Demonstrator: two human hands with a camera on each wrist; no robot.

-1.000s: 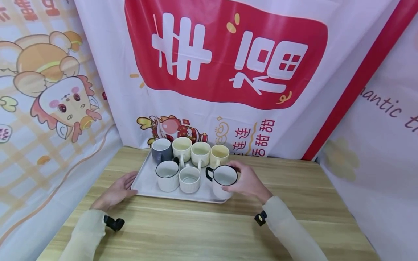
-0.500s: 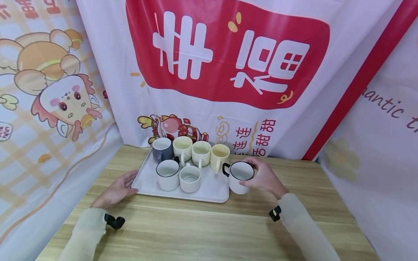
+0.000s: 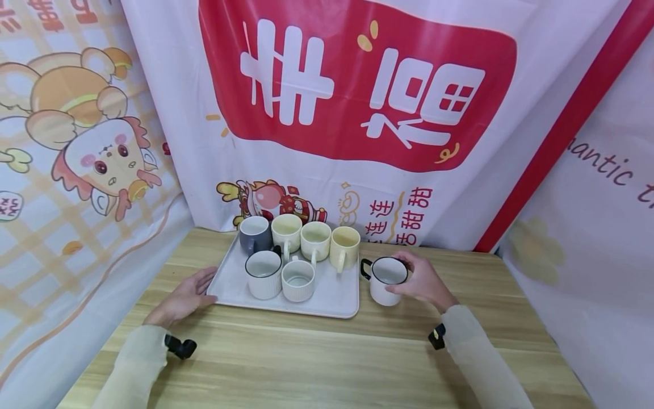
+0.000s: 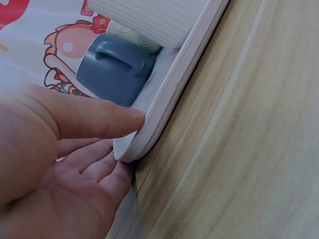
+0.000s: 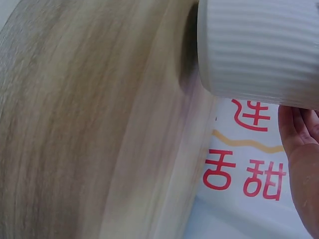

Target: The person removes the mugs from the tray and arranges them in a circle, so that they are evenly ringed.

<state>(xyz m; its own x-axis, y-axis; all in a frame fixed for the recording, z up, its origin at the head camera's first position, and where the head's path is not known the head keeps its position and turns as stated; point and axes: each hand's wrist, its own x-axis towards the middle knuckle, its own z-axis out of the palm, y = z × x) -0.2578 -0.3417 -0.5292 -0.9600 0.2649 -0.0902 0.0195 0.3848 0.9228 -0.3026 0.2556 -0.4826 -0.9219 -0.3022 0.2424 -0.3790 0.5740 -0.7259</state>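
My right hand (image 3: pixel 422 279) grips a white ribbed mug (image 3: pixel 384 292) with a black rim and black handle, to the right of the tray. The thumb is on its near side; the fingers are mostly hidden behind it. The mug is upright; whether its base touches the table I cannot tell. In the right wrist view the ribbed mug (image 5: pixel 259 50) fills the upper right. My left hand (image 3: pixel 183 298) rests against the near left corner of the white tray (image 3: pixel 332 304), its thumb (image 4: pixel 117 119) touching the rim and its fingers loosely extended along the side.
On the tray stand a dark blue-grey mug (image 3: pixel 255 237), several pale yellow and cream mugs such as the right-hand yellow one (image 3: pixel 345 250), a black-rimmed white mug (image 3: pixel 264 281) and a small white ribbed mug (image 3: pixel 298 287). A printed cloth (image 3: pixel 327 170) hangs behind the wooden table (image 3: pixel 306 363).
My right hand has carried the black-rimmed mug rightward off the tray and over the table beside it. The left hand has stayed at the tray corner.
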